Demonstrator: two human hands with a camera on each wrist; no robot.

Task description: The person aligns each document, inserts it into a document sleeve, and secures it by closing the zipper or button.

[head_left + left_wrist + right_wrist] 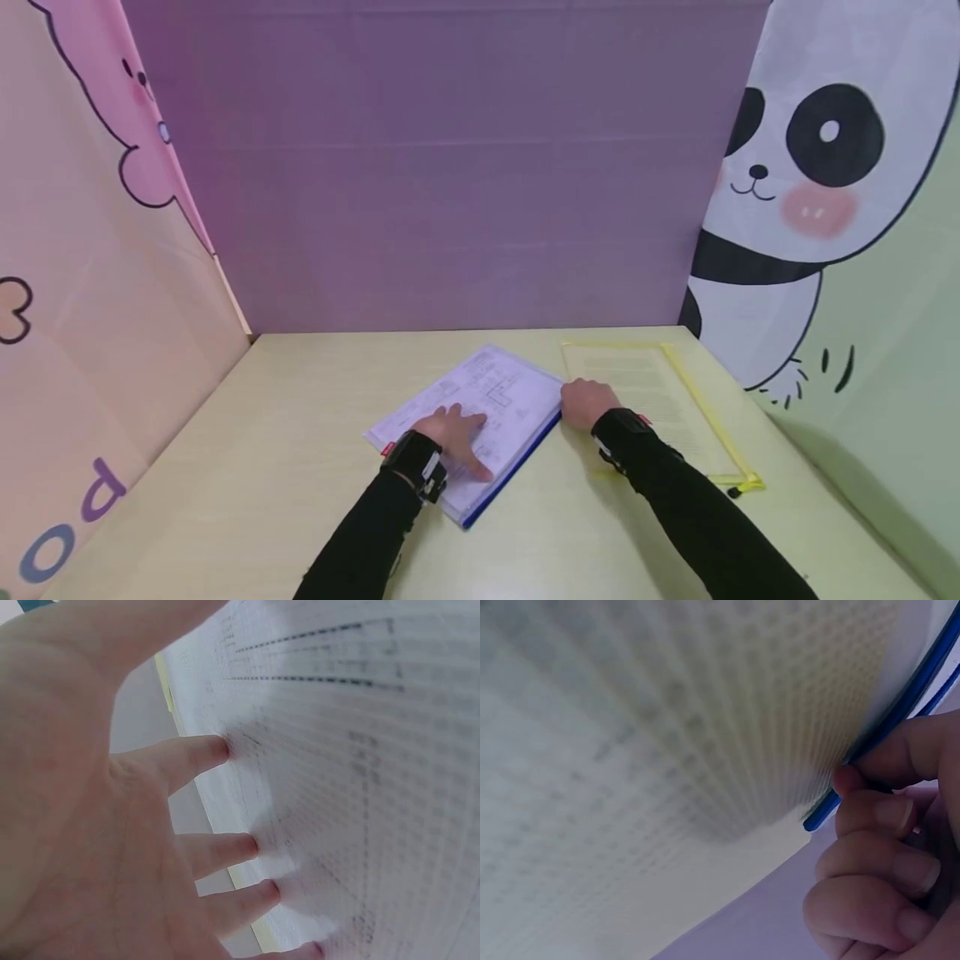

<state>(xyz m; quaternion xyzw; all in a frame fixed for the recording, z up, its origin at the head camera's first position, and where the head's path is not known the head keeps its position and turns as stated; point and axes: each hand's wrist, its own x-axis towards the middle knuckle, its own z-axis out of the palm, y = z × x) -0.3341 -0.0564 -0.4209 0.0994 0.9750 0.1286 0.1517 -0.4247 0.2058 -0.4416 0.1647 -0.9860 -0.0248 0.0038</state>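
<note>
A report cover with printed sheets (510,379) lies at a slant on the table, a blue spine bar (513,471) along its right edge. My left hand (453,437) rests spread on the top sheet; in the left wrist view its fingertips (217,748) press on the print. At the cover's right corner, my right hand (588,402) has its fingers curled. Seen from the right wrist, the thumb and forefinger (892,757) pinch the blue spine bar close to its end, while the other fingers fold into the palm.
Right of the cover lies a clear zip document bag (637,375) with yellow edging, a printed sheet inside and a zip pull at its near right corner. My right forearm (690,500) crosses over it. A purple panel (450,167) stands behind the pale wooden table (225,467).
</note>
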